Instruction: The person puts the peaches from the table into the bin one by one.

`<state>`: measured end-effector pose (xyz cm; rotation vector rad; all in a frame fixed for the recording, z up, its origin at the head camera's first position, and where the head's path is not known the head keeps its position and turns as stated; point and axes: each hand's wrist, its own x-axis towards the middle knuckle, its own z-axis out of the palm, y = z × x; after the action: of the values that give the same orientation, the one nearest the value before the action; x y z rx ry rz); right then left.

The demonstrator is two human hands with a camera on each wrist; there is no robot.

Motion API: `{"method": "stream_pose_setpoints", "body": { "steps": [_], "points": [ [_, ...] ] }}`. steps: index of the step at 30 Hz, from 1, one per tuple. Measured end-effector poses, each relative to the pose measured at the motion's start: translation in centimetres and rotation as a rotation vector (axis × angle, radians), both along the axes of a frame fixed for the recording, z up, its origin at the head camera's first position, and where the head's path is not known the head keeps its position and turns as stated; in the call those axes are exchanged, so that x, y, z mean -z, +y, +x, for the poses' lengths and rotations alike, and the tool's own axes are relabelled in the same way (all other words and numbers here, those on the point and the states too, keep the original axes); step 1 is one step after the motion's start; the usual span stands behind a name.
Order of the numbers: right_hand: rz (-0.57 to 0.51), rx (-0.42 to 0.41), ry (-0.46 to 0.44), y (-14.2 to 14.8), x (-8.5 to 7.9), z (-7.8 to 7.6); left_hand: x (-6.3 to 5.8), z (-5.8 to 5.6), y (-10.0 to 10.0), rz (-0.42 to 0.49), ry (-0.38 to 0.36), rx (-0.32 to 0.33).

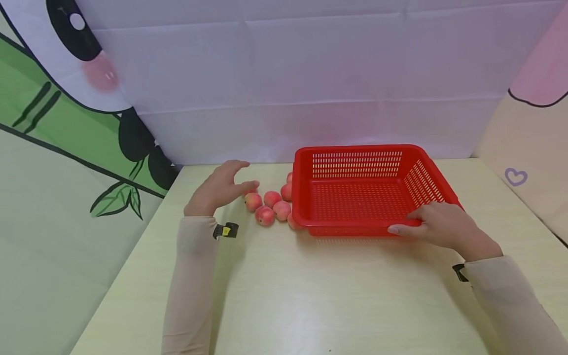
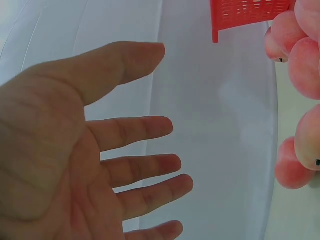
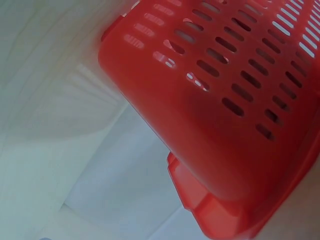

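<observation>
A red plastic basket [image 1: 355,228] with slotted sides has its near right rim gripped by my right hand [image 1: 443,228], thumb on the front and fingers over the edge. Seen from the right wrist, the basket's slotted wall [image 3: 210,115] fills much of the view. Several pink-red peaches [image 1: 265,216] lie in a cluster left of the basket, some partly hidden behind its left side. Beside the peaches, my left hand [image 1: 222,187] is held with thumb and fingers spread. Its palm is bare in the left wrist view, with peaches [image 2: 306,67] off past the fingertips.
The pale wooden table [image 1: 284,296] runs up to a light cloth backdrop [image 1: 319,74] just behind the basket. Printed cartoon cloth [image 1: 88,162] covers the left side, and a wall with a purple heart [image 1: 515,177] stands to the right.
</observation>
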<state>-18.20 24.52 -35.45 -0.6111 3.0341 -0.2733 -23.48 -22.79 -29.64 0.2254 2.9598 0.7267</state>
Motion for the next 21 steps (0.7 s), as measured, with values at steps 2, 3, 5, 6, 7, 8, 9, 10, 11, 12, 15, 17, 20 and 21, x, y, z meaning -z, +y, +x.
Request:
{"method": "stream_pose_setpoints", "body": {
  "steps": [2, 3, 5, 6, 7, 8, 9, 10, 11, 12, 15, 17, 20, 21],
  "points": [
    [-0.003, -0.007, 0.003, 0.0, 0.0, 0.0, 0.2, -0.1, 0.3, -0.003, -0.012, 0.009],
    [-0.007, -0.007, 0.002, 0.0, 0.0, 0.0, 0.3, -0.1, 0.4, -0.009, -0.016, 0.017],
    [-0.009, -0.003, 0.002, 0.0, 0.0, 0.0, 0.7, -0.2, 0.8, -0.021, -0.030, 0.037],
    [-0.008, -0.004, 0.003, -0.1, 0.0, 0.0, 0.9, -0.2, 0.9, -0.026, -0.035, 0.053],
    [-0.004, -0.005, 0.004, -0.1, 0.0, 0.0, 1.0, -0.3, 1.2, -0.027, -0.042, 0.061],
    [-0.002, 0.000, 0.004, -0.1, 0.1, 0.0, 1.2, -0.3, 1.5, -0.028, -0.050, 0.073],
    [-0.002, 0.003, 0.004, -0.1, 0.1, 0.0, 1.3, -0.3, 1.7, -0.030, -0.057, 0.084],
    [-0.001, 0.003, 0.005, -0.1, 0.1, 0.0, 1.5, -0.4, 2.0, -0.032, -0.064, 0.097],
    [-0.002, 0.000, 0.005, -0.1, 0.1, 0.0, 1.7, -0.4, 2.3, -0.036, -0.071, 0.109],
    [-0.003, -0.002, 0.005, -0.1, 0.1, 0.0, 1.8, -0.5, 2.5, -0.038, -0.076, 0.120],
    [-0.008, -0.002, 0.005, -0.1, 0.0, 0.1, 2.1, -0.4, 3.2, -0.045, -0.102, 0.139],
    [-0.008, -0.003, 0.004, -0.2, -0.1, 0.2, 2.3, -0.4, 3.4, -0.039, -0.128, 0.144],
    [-0.006, 0.004, 0.002, -0.2, -0.1, 0.2, 2.5, -0.3, 3.7, -0.024, -0.161, 0.154],
    [-0.007, 0.003, 0.003, -0.2, -0.2, 0.2, 2.6, -0.3, 3.8, -0.022, -0.169, 0.162]
  ]
}}
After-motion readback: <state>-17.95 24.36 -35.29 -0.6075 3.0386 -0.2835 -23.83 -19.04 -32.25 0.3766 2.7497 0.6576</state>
